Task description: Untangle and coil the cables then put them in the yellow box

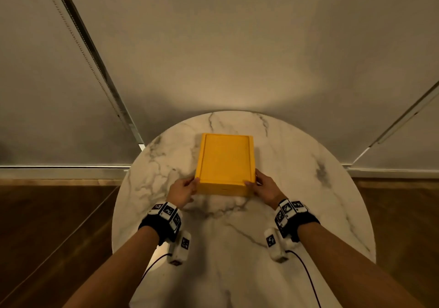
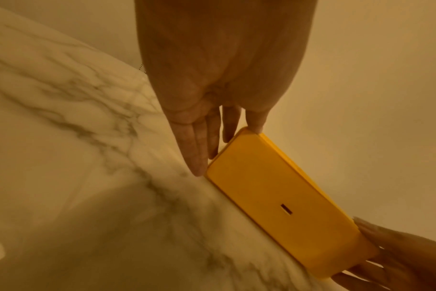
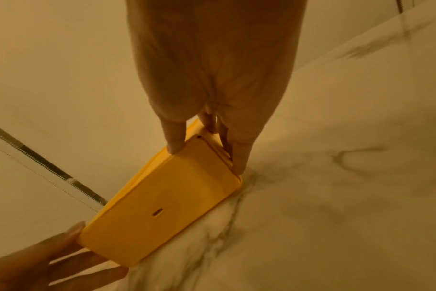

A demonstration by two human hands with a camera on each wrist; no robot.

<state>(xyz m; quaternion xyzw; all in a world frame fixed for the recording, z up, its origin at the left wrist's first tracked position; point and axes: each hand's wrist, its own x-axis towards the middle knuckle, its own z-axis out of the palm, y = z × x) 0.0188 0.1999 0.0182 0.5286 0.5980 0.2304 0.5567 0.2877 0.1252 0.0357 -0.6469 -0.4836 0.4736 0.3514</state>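
Head view: we see a round marble table [image 1: 308, 212] w/ dark wood floor either side and pale blinds behind. The yellow box [image 1: 225, 162], lid shut, sits mid-table. Our left hand [image 1: 181, 191] and right hand [image 1: 266, 189] grip its near corners.

Left wrist: fingers [image 2: 199, 149] lie straight along the box's end, thumb on top edge.

Right wrist: same hold, mirrored; thumb [image 3: 174, 135] on top, fingers down the side.

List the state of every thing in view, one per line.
Yellow box: lid closed, flat on the table, held at both near corners.
Left hand: holds the box's left near corner.
Right hand: holds the box's right near corner.
Table: bears the box; no cables in view.
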